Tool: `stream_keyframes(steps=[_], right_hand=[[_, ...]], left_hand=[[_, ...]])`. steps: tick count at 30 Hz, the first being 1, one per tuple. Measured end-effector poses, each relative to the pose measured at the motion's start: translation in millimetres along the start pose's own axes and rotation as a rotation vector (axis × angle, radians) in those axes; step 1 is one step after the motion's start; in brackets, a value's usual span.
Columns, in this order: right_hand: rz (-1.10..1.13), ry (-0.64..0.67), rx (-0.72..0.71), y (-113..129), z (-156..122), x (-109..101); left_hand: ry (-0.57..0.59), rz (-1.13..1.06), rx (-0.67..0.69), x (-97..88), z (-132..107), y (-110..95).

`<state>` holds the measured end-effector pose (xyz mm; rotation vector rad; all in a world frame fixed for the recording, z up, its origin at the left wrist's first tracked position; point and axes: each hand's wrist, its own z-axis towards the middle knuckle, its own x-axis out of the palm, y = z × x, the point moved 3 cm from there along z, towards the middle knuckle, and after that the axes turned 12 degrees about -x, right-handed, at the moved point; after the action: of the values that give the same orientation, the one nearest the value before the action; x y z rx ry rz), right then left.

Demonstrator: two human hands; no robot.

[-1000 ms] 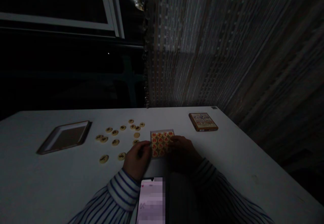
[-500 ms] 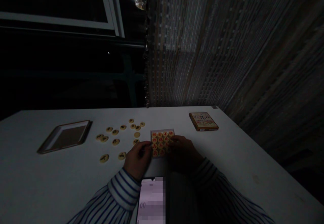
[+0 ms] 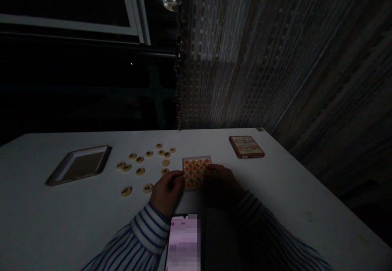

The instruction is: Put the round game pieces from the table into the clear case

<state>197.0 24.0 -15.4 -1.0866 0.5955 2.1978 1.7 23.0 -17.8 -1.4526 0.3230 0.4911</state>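
A small shallow tray [image 3: 188, 158] lies in front of me, filled with rows of round Chinese chess pieces [image 3: 194, 169] marked in red. My left hand [image 3: 167, 191] is closed at the tray's left edge, thumb and forefinger pinched against it. Over the tray's right side curls my right hand [image 3: 222, 181], its fingertips on the right-hand column of pieces. Deep shadow hides its thumb and whatever it grips. Left of the tray, black-marked Chinese chess pieces [image 3: 140, 171] are scattered, one partly behind my left hand.
An open, shallow box half [image 3: 104, 152] rests at the left of the white table [image 3: 76, 218]. A printed box [image 3: 246, 146] lies at the back right. Near me, between my forearms, is a lit phone [image 3: 183, 238]. A string curtain [image 3: 226, 58] hangs behind the table.
My hands, the tray and the loose pieces keep nearly the same places. Behind the table, the string curtain's left edge sways slightly.
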Motion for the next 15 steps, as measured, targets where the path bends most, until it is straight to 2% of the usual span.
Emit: stream_keyframes(steps=[8, 15], right_hand=[[0.019, 0.023, 0.006, 2.5, 0.8, -3.4], [0.019, -0.015, -0.004, 1.1, -0.7, 0.4]], left_hand=[[-0.009, 0.01, 0.02, 0.6, 0.0, 1.5], [-0.021, 0.01, 0.032, -1.0, -0.8, -2.3]])
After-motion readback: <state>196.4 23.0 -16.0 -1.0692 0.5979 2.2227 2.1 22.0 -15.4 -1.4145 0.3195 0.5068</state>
